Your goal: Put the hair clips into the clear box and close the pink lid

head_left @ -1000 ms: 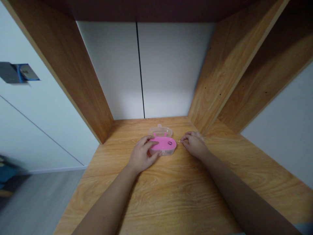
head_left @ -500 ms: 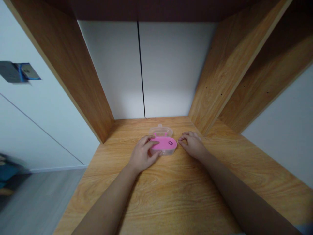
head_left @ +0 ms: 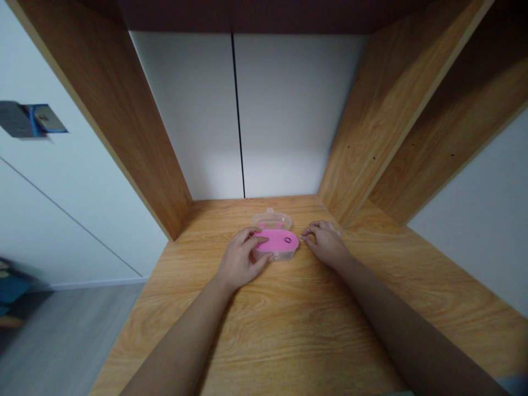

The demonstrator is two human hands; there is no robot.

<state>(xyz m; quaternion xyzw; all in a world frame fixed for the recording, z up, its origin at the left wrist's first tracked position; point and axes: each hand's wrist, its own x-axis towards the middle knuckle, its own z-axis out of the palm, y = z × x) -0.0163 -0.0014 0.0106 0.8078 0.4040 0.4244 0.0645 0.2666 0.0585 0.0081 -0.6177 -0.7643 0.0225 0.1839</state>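
Observation:
A small plastic box (head_left: 284, 256) with rounded ends, clear sides and a pink top surface sits on the wooden desktop. Its clear lid (head_left: 271, 220) lies open behind it, joined by pink hinges. On the pink surface rests a thin dark loop (head_left: 287, 240). My left hand (head_left: 241, 257) grips the box's left end, fingers over the pink part and thumb at the front wall. Just beyond the right end, my right hand (head_left: 324, 242) is closed in a pinch at a tiny pale thing I cannot make out. Behind that hand, something clear (head_left: 336, 232) is mostly hidden.
The wooden desktop (head_left: 284, 330) is enclosed by a left side panel (head_left: 136, 132), a right side panel (head_left: 367, 137) and a white back wall (head_left: 280, 121). A dark shelf (head_left: 247, 16) hangs overhead. On the left wall is an uncovered socket (head_left: 49, 119) with blue wires.

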